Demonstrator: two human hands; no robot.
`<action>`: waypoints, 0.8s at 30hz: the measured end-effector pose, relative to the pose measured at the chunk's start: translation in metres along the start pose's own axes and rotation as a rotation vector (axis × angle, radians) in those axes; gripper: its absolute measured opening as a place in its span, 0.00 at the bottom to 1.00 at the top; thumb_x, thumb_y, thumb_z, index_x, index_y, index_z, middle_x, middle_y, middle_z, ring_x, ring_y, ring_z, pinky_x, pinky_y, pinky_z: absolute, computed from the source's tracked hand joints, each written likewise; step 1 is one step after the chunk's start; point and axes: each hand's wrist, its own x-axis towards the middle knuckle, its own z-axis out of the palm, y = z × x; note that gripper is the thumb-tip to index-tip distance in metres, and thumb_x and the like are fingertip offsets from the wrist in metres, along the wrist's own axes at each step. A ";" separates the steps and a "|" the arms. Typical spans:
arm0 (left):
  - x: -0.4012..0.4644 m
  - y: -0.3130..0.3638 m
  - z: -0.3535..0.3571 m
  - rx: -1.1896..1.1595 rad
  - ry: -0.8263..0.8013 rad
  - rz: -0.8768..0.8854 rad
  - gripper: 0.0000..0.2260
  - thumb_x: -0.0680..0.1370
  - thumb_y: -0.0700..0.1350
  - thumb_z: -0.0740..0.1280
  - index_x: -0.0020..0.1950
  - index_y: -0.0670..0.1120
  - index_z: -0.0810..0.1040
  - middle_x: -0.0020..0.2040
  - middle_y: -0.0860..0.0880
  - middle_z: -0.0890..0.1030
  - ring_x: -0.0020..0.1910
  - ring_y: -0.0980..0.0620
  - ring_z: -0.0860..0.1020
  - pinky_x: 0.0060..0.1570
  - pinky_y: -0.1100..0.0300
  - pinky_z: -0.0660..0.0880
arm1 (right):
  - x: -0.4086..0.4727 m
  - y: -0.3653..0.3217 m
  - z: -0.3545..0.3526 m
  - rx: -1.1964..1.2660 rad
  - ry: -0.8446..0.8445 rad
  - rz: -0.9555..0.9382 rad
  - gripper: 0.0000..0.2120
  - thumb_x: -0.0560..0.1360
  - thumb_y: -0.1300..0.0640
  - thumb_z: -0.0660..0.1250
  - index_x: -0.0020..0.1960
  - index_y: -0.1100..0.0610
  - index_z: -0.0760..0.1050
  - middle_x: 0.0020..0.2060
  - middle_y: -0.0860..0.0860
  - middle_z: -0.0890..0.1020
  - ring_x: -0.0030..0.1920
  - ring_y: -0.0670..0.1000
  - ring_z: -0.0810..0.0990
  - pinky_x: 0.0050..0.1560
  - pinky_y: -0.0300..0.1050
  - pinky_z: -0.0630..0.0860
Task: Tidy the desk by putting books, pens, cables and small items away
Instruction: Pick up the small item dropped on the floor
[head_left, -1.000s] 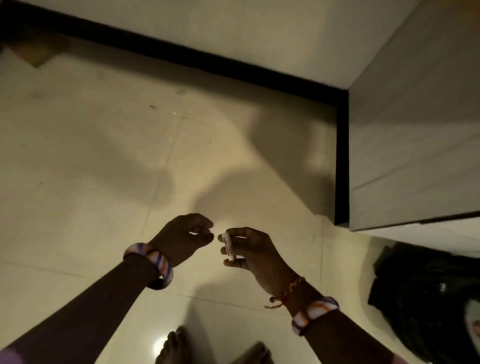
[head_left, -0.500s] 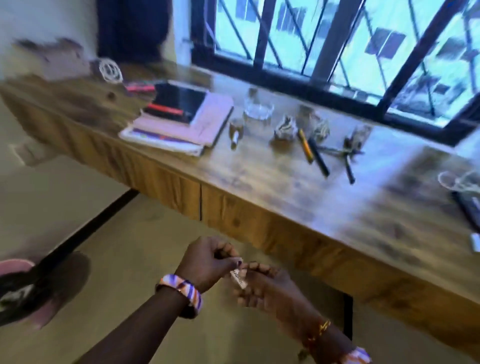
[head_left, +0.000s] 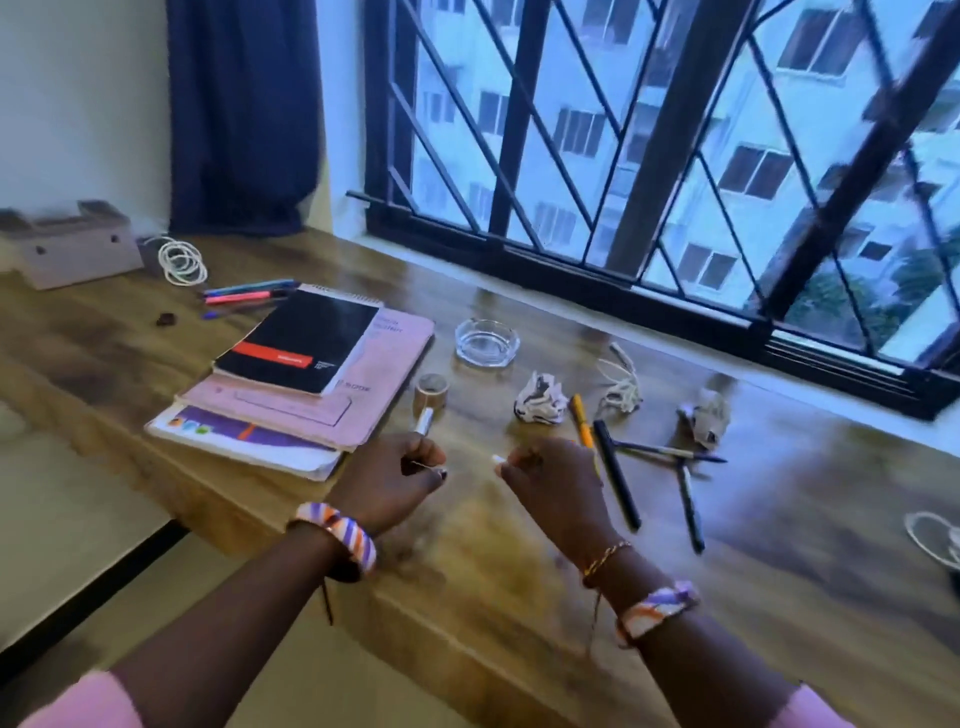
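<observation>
My left hand (head_left: 395, 478) is closed in a fist above the wooden desk (head_left: 467, 577); I cannot see anything in it. My right hand (head_left: 550, 486) is closed round a small white tube (head_left: 497, 458), of which only the tip shows. A stack of books (head_left: 296, 343) lies just left of my hands. Beside it are a tape roll (head_left: 431, 389) and a small silver tube (head_left: 423, 420). An orange pen (head_left: 581, 418), a black pen (head_left: 615, 475) and more dark pens (head_left: 688, 506) lie right of my right hand. Coloured pens (head_left: 244, 296) and a coiled white cable (head_left: 182, 262) sit at the back left.
A glass ashtray (head_left: 487, 340), crumpled paper (head_left: 540, 397), a tangle of string (head_left: 621, 384) and a grey wad (head_left: 706, 415) lie mid-desk. A cardboard box (head_left: 67, 249) stands far left, another white cable (head_left: 935, 540) at the right edge. A barred window (head_left: 649, 156) runs behind.
The view swung up from the floor to the desk. My hands, together on the white tube half a second ago, have moved apart and risen over the desk; the right one keeps the tube.
</observation>
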 end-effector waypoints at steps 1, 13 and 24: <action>0.013 -0.003 -0.001 0.050 0.001 -0.013 0.04 0.73 0.38 0.70 0.44 0.46 0.79 0.43 0.48 0.81 0.46 0.52 0.79 0.45 0.66 0.72 | 0.015 0.007 0.006 -0.115 -0.018 -0.120 0.06 0.70 0.59 0.71 0.35 0.60 0.79 0.33 0.56 0.82 0.36 0.55 0.80 0.37 0.43 0.69; 0.077 -0.030 -0.021 0.162 -0.012 -0.104 0.05 0.74 0.38 0.68 0.46 0.45 0.82 0.42 0.55 0.81 0.41 0.63 0.77 0.41 0.78 0.68 | 0.097 0.003 0.058 -0.672 -0.057 -0.462 0.13 0.42 0.68 0.73 0.23 0.57 0.74 0.25 0.54 0.77 0.18 0.51 0.73 0.15 0.34 0.61; 0.069 -0.042 -0.062 0.137 -0.166 0.082 0.03 0.73 0.38 0.68 0.45 0.43 0.81 0.33 0.57 0.80 0.33 0.64 0.75 0.37 0.71 0.71 | 0.052 -0.025 0.071 -0.653 0.081 -0.277 0.11 0.57 0.63 0.74 0.37 0.53 0.78 0.37 0.52 0.80 0.39 0.56 0.78 0.32 0.45 0.74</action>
